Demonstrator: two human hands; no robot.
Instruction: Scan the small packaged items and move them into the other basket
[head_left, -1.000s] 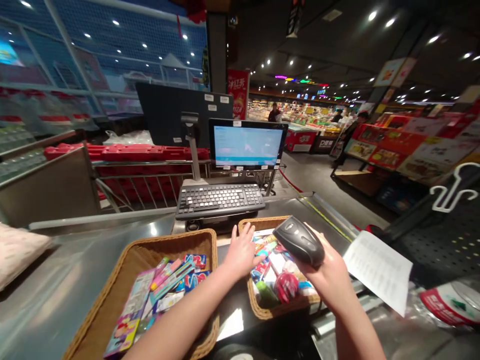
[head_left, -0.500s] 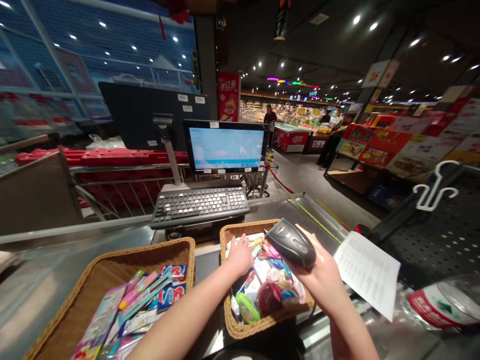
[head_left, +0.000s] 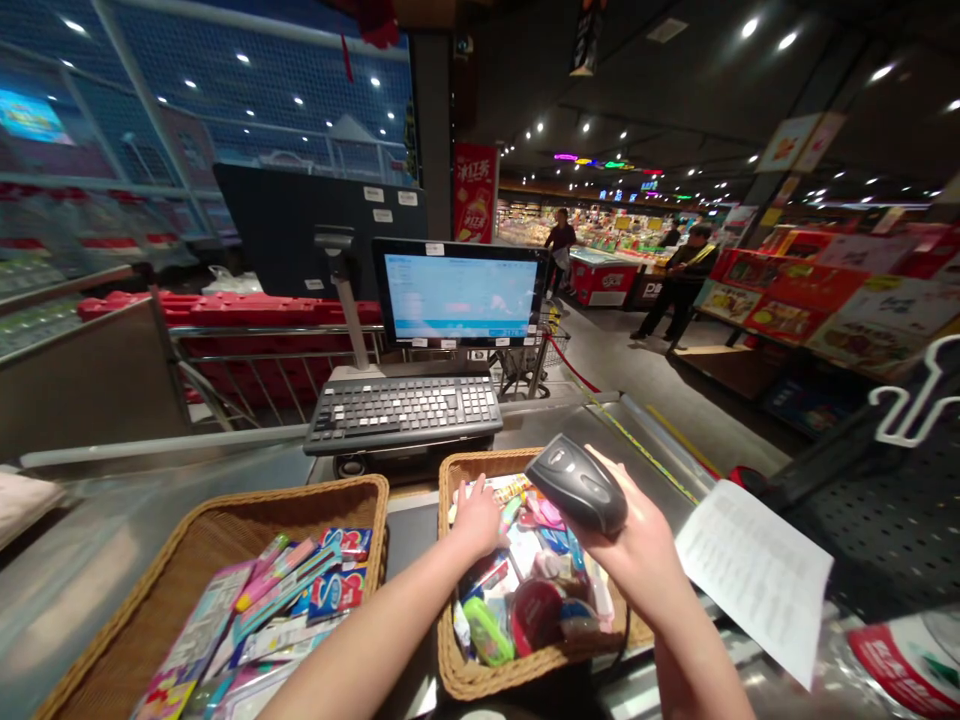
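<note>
My right hand is closed around a black barcode scanner, holding it over the right side of a small wicker basket. Inside that basket lie a bright green packaged item, a dark red round item and several other small packaged goods. My left hand reaches into its upper left part, fingers stretched and a little apart, touching the goods there; nothing shows in its grasp. To the left, a larger wicker basket holds blue packets and pink and teal long packages.
Beyond the baskets are a keyboard and a lit monitor. A printed paper sheet and a bottle with a red label are at the right, near a white hook. Two people stand in the aisle.
The view has turned slightly left, so the background sits further right. Both hands stay at the small basket, the scanner still in my right hand.
</note>
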